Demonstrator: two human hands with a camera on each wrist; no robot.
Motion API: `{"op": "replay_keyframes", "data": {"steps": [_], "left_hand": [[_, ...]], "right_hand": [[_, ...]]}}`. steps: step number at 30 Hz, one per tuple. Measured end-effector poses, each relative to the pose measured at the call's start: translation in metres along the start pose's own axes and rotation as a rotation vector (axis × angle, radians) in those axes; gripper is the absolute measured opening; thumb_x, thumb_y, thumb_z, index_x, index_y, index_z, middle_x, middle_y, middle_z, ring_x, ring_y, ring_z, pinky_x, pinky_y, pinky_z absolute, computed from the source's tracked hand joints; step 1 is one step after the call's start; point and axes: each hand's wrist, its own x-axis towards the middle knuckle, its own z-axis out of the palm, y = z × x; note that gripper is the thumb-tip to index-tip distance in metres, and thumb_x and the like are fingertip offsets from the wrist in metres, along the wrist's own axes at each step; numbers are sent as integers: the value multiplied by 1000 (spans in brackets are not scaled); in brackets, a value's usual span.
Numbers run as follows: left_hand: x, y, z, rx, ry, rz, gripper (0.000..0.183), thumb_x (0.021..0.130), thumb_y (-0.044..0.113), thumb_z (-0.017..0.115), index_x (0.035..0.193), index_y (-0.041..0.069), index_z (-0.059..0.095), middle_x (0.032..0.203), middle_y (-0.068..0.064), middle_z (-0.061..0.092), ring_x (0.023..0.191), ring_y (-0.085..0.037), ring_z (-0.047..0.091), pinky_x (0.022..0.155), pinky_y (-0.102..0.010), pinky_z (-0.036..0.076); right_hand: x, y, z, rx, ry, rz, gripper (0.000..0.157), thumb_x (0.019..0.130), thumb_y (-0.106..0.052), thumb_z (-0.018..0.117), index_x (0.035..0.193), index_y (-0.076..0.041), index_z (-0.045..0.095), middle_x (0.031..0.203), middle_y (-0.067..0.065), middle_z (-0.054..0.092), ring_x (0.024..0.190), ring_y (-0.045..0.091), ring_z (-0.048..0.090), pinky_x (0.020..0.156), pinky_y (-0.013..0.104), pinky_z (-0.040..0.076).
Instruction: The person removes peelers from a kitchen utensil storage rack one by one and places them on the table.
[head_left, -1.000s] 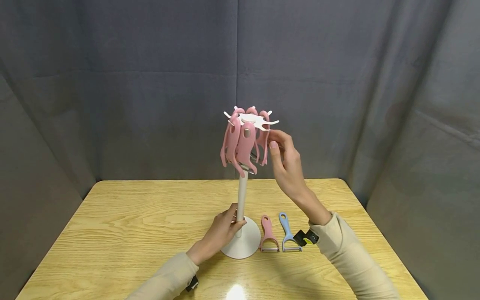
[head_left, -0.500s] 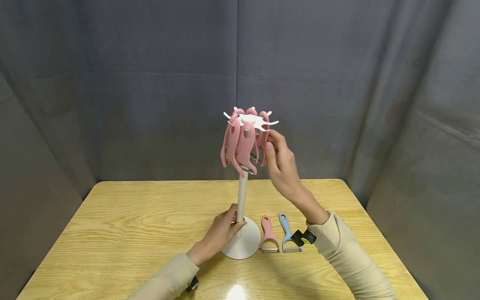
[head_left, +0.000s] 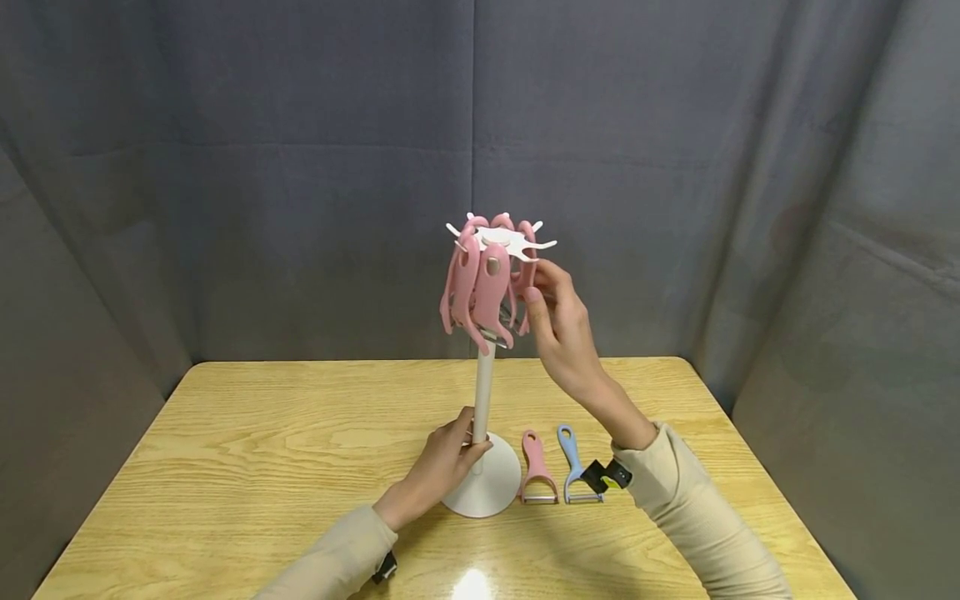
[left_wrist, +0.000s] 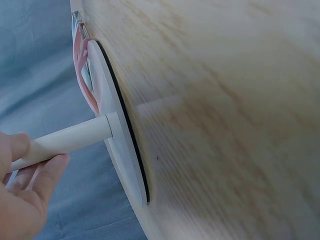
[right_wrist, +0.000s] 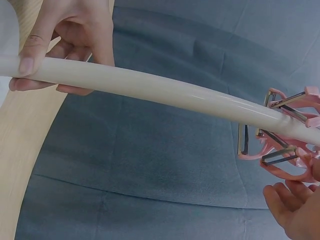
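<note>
A white stand (head_left: 483, 387) with a round base rises from the table, topped by a ring of hooks (head_left: 504, 240). Several pink Y-peelers (head_left: 491, 292) hang from it, blades downward. My left hand (head_left: 438, 458) grips the pole just above the base, thumb and fingers round it, as the left wrist view confirms with the pole (left_wrist: 75, 137). Up at the rack's right side, my right hand (head_left: 568, 337) pinches a hanging pink peeler (right_wrist: 286, 175) between thumb and fingers; its fingertips are partly hidden behind it.
Right of the base, a pink peeler (head_left: 534, 458) and a blue peeler (head_left: 572, 454) lie side by side on the wooden table (head_left: 262, 450). Grey curtains (head_left: 315, 208) enclose the back and sides. Some hooks at the rack's right bear no peeler.
My right hand has shifted slightly left, its thumb coming in against the hanging peeler, which moved a little left. The left hand has stayed on the pole.
</note>
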Motion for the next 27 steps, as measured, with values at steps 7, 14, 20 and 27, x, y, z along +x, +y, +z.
{"op": "replay_keyframes", "data": {"steps": [7, 14, 20, 27], "left_hand": [[0, 0, 0, 0, -6, 3, 32, 96, 5, 64, 122, -2, 47, 102, -13, 64, 95, -24, 70, 79, -25, 56], [-1, 2, 1, 5, -14, -16, 33, 95, 4, 65, 123, 0, 47, 104, -14, 65, 96, -25, 70, 77, -25, 57], [0, 3, 0, 2, -21, -33, 33, 96, 5, 64, 124, 3, 47, 104, -14, 65, 96, -25, 70, 77, -26, 57], [-1, 3, -1, -5, -25, -34, 34, 96, 5, 64, 124, 1, 47, 104, -15, 65, 96, -26, 70, 78, -26, 57]], "right_hand": [[-1, 1, -2, 3, 2, 9, 38, 100, 10, 48, 137, 8, 43, 122, 23, 57, 111, 32, 58, 92, 47, 50], [-2, -2, -4, 22, -1, 21, 40, 98, 10, 51, 137, 7, 47, 119, 21, 56, 112, 31, 57, 95, 45, 49], [-1, -4, -5, 111, -11, 60, 42, 95, 16, 51, 137, 10, 48, 118, 25, 52, 112, 33, 56, 100, 43, 47], [-1, -4, -7, 135, -35, 90, 38, 97, 12, 51, 135, 9, 50, 118, 21, 50, 112, 27, 53, 101, 39, 46]]}}
